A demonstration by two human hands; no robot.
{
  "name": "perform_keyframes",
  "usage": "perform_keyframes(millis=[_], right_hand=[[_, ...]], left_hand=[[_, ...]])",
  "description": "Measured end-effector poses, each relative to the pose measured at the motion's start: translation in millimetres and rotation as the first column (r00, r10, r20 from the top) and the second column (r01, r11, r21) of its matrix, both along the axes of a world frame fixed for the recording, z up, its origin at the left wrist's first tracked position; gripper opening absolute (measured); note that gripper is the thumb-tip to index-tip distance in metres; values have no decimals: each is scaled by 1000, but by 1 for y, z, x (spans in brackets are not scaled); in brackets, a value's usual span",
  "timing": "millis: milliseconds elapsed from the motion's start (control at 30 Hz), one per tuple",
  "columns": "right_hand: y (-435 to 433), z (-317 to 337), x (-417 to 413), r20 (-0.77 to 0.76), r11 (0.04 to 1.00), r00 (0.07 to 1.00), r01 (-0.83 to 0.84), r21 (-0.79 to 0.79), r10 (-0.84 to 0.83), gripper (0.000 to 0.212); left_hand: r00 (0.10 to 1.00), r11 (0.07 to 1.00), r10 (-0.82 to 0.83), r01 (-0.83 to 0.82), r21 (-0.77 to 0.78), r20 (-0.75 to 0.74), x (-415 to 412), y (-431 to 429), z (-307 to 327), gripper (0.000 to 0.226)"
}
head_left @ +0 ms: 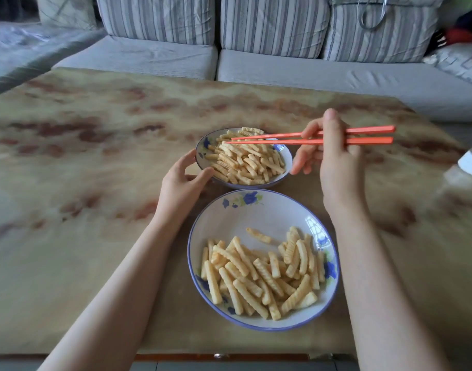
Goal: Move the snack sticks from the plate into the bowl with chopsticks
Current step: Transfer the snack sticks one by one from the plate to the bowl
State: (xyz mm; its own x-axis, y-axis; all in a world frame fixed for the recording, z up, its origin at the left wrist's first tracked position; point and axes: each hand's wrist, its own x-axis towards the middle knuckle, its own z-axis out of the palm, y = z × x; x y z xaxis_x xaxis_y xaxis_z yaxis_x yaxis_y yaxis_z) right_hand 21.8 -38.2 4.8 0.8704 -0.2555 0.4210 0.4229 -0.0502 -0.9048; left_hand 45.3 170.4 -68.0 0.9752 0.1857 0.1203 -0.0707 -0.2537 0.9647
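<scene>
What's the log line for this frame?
right hand: holds chopsticks, tips over bowl | left hand: grips bowl rim | plate: snack sticks left

Left hand (183, 182) cupped, right hand (330, 159) curled.

I saw the white, blue-flowered plate (256, 215) by the table's near edge, with pale crinkle-cut snack sticks (256, 277) heaped in its near half. Just beyond it, the smaller matching bowl (256, 185) was piled with more. The orange chopsticks (277, 142) hung almost level above the bowl, tips pointing left.
</scene>
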Motion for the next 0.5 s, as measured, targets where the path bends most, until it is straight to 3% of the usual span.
perform_keyframes(millis=[133, 500], right_hand=[[-19, 14, -16, -68, 998, 996, -63, -2, 63, 44], [-66, 38, -59, -247, 948, 952, -235, -213, 180, 44]], left_hand=[[1000, 1000, -3, 3, -6, -2, 2, 1, -3, 47], [999, 1000, -10, 9, 26, 38, 5, 2, -5, 50]])
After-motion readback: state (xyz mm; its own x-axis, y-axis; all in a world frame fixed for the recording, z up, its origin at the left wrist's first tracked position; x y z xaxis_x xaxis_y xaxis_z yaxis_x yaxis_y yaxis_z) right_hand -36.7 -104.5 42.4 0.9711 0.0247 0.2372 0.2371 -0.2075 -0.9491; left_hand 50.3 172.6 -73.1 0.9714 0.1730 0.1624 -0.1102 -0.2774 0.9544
